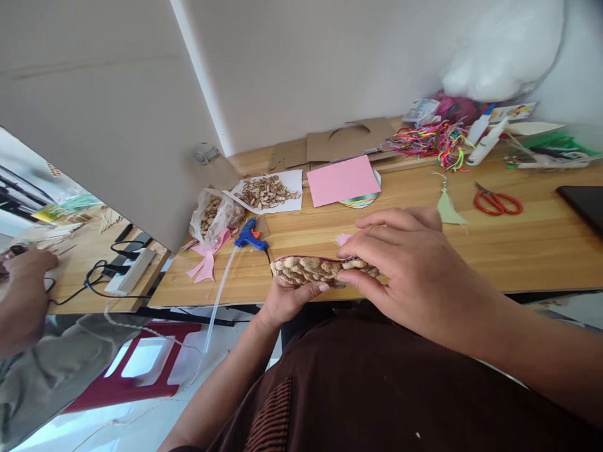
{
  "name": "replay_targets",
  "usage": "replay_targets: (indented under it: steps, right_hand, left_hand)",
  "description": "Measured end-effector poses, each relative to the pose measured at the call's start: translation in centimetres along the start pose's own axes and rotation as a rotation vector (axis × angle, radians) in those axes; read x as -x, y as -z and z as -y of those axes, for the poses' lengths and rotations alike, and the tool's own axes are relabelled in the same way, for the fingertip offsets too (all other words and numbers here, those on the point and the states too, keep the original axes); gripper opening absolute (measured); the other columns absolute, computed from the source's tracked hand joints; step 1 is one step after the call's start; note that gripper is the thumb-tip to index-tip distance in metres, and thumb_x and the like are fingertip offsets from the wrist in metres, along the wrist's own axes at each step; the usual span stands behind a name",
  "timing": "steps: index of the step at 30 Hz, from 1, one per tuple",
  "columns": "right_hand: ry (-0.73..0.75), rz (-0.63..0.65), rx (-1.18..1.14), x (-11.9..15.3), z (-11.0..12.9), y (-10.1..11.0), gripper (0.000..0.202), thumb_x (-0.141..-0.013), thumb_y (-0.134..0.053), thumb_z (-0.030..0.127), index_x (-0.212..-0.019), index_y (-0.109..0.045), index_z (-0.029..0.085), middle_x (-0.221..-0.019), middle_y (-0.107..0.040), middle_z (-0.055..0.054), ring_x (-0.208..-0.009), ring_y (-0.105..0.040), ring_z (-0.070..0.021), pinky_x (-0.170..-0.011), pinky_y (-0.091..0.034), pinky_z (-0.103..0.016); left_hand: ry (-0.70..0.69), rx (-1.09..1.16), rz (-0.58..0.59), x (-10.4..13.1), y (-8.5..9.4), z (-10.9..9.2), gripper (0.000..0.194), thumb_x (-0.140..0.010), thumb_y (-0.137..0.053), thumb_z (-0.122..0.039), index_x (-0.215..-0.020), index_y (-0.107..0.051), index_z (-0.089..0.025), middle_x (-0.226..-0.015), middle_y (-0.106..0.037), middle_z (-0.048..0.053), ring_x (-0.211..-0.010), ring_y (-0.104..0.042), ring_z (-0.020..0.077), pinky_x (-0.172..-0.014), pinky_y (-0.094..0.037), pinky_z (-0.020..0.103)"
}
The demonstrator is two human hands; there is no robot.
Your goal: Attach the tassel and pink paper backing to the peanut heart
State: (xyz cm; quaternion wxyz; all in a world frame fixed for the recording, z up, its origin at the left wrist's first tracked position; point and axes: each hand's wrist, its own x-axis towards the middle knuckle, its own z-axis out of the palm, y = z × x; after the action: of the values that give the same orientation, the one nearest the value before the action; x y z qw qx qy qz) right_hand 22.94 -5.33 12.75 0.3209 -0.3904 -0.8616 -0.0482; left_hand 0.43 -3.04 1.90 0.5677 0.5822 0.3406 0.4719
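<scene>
A flat piece covered with peanut shells [306, 270], with a dark pink upper edge, is held almost edge-on at the front of the table. My left hand [292, 300] grips it from below, its thumb along the near side. From the right, my right hand [400, 251] closes over the other end, with its thumb on the shells and fingers on the top edge. A pink tassel [342, 239] shows just behind the piece. To the left lies a blue glue gun [250, 235] with a long glue stick in it. The far face of the piece is hidden.
Shell pieces [266, 191] lie on white paper beside a bag of peanuts [210, 215]. Farther right are pink card [343, 181], a pale green tassel [449, 207], red-handled scissors [497, 201] and colourful cords [436, 141]. Another person's hand [31, 263] rests at far left, near a power strip [132, 271].
</scene>
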Motion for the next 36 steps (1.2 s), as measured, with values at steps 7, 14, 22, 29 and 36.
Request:
replay_targets:
  steps: [7,14,22,29,36]
  right_hand:
    - [-0.069,0.071,-0.085,-0.4,-1.2,-0.2,0.005,-0.091,-0.071,0.019,-0.092,-0.075,0.021,-0.085,-0.075,-0.003,-0.097,-0.067,-0.0251,-0.087,-0.035,-0.041]
    - [-0.175,0.108,-0.150,-0.8,-2.2,-0.3,0.006,-0.088,-0.071,0.022,-0.085,-0.076,0.020,-0.085,-0.076,-0.003,-0.091,-0.067,-0.0240,-0.089,-0.036,-0.041]
    - [-0.241,0.167,-0.159,-0.9,-3.1,-0.6,0.009,-0.087,-0.068,0.023,-0.084,-0.075,0.020,-0.086,-0.077,-0.003,-0.085,-0.067,-0.0229,-0.084,-0.038,-0.040]
    - [-0.286,0.201,-0.175,-0.9,-3.6,-1.0,0.008,-0.088,-0.068,0.023,-0.083,-0.074,0.021,-0.082,-0.078,-0.001,-0.082,-0.069,-0.0207,-0.083,-0.041,-0.038]
    - [-0.372,0.325,-0.260,-1.7,-3.9,-0.4,0.013,-0.089,-0.065,0.027,-0.090,-0.076,0.021,-0.089,-0.080,-0.002,-0.080,-0.069,-0.0186,-0.075,-0.043,-0.032]
  left_hand:
    - [0.040,0.117,0.018,0.0,-0.5,-0.5,0.047,-0.074,-0.091,-0.029,-0.117,-0.076,-0.019,-0.113,-0.081,0.008,-0.104,-0.076,0.0256,-0.098,-0.061,0.038]
    - [0.116,0.174,0.079,0.3,-0.2,1.5,0.046,-0.074,-0.090,-0.037,-0.113,-0.078,-0.015,-0.112,-0.080,0.011,-0.109,-0.074,0.0293,-0.102,-0.058,0.043]
    - [0.208,0.196,-0.007,0.6,-0.7,1.8,0.033,-0.075,-0.090,-0.040,-0.094,-0.080,-0.014,-0.093,-0.082,0.009,-0.084,-0.076,0.0221,-0.082,-0.061,0.034]
    - [0.233,0.202,-0.043,0.7,-1.0,1.7,0.039,-0.072,-0.092,-0.043,-0.092,-0.078,-0.013,-0.089,-0.081,0.008,-0.078,-0.074,0.0198,-0.075,-0.060,0.030]
    - [0.229,0.216,-0.034,0.6,-1.4,1.4,0.036,-0.073,-0.091,-0.038,-0.097,-0.080,-0.014,-0.095,-0.082,0.009,-0.085,-0.076,0.0235,-0.083,-0.063,0.036]
